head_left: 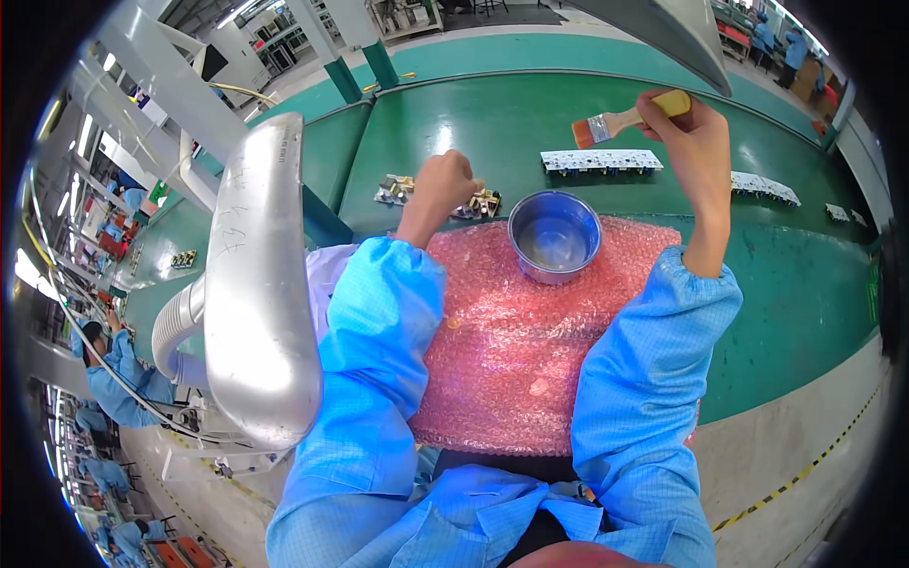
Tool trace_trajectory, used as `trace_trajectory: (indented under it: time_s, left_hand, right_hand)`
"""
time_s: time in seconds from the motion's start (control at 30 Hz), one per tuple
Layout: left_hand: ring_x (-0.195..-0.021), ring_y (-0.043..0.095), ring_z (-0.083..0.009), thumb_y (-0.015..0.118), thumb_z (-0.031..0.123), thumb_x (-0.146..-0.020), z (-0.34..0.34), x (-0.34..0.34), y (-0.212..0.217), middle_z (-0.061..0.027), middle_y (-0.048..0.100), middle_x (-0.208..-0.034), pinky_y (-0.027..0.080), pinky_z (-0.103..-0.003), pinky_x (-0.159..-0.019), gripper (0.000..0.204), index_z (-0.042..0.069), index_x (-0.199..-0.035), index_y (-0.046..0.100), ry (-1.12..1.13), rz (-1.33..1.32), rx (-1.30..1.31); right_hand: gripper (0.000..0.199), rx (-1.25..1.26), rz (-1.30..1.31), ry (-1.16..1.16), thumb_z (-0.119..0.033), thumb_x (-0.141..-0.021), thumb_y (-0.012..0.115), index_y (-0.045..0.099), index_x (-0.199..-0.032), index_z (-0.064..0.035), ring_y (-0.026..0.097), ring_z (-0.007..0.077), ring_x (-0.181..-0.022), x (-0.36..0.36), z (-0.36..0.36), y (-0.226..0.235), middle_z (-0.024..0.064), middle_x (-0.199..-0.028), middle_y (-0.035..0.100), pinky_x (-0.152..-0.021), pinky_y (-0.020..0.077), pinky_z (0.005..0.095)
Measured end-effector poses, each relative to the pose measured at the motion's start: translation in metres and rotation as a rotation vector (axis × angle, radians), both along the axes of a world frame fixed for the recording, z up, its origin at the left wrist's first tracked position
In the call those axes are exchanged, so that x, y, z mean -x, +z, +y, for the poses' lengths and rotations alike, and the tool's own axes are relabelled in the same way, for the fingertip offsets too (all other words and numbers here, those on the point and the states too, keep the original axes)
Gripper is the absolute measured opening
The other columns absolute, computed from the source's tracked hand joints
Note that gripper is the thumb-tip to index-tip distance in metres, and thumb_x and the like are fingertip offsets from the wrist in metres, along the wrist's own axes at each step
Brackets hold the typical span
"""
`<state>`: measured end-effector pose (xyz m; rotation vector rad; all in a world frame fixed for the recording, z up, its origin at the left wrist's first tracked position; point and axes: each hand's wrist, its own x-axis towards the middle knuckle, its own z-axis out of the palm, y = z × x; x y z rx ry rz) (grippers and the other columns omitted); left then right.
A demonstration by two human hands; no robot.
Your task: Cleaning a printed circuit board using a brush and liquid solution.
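In my right hand (pixel 691 137) is a paintbrush (pixel 620 123) with a yellow-tipped wooden handle and orange bristles. Its bristles point left, above a row of white circuit boards (pixel 601 163) on the green bench. My left hand (pixel 443 189) is closed, knuckles up, over a group of small boards with gold and dark components (pixel 480 203). More of these parts (pixel 394 189) show on its left side; what its fingertips grip is hidden. Between my forearms stands a round metal bowl (pixel 555 237) with some clear liquid in it.
Pink bubble wrap (pixel 511 379) lies under the bowl. A large silver extraction hood (pixel 260 284) stands close to my left arm, and a grey one (pixel 668 38) hangs above my right hand. More white boards (pixel 765 187) lie right on the green bench (pixel 767 312). Co-workers (pixel 123 374) sit further left.
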<state>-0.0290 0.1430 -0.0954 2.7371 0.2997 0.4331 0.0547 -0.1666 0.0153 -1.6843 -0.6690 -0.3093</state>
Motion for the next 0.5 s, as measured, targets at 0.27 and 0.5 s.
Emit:
trace_trajectory:
  time_s: [0.27, 0.5]
  left_hand:
    - [-0.112, 0.056, -0.0472, 0.062, 0.058, -0.083, 0.019, 0.011, -0.044, -0.031, 0.063, -0.114, 0.039, -0.055, -0.101, 0.067, -0.002, -0.113, 0.064, 0.352, 0.276, -0.213]
    - [-0.114, 0.055, -0.0465, 0.066, 0.06, -0.077, 0.003, 0.001, -0.033, -0.0304, 0.062, -0.116, 0.042, -0.055, -0.097, 0.073, -0.001, -0.117, 0.062, 0.28, 0.346, -0.04]
  right_hand:
    - [0.019, 0.095, 0.011, 0.118, -0.011, -0.089, 0.07, 0.067, -0.1, 0.0034, 0.066, 0.0111, -0.076, 0.015, 0.022, -0.002, 0.0056, -0.087, 0.068, -0.071, 0.0543, 0.024]
    - [0.018, 0.231, -0.014, 0.236, -0.012, -0.089, 0.07, 0.067, -0.099, 0.0018, 0.065, 0.0103, -0.078, 0.022, 0.033, -0.003, 0.0047, -0.085, 0.067, -0.072, 0.0543, 0.0244]
